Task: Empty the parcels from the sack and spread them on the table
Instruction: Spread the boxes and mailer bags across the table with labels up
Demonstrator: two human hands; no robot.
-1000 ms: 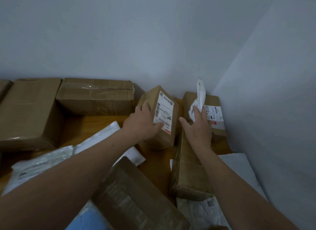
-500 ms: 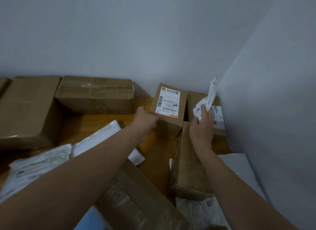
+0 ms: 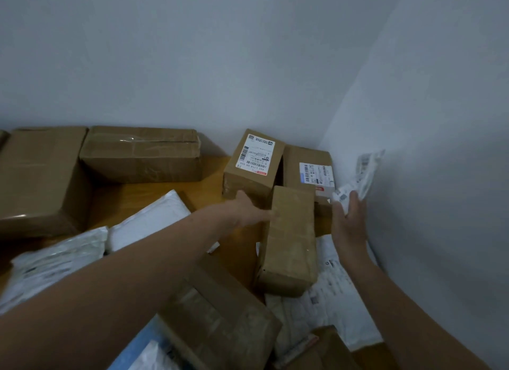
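Firmly, my right hand (image 3: 348, 225) gripped a crumpled white packet (image 3: 365, 170) in its fingers (image 3: 354, 201) by the table's (image 3: 154, 196) far right corner; my left hand (image 3: 248, 211) pressed straight fingers against a plain box (image 3: 292, 240).

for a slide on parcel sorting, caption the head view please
Left hand reaches between a labelled box and a plain box; right hand holds a white packet by the wall.

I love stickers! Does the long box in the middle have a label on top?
No, the long box shows only plain brown cardboard on top.
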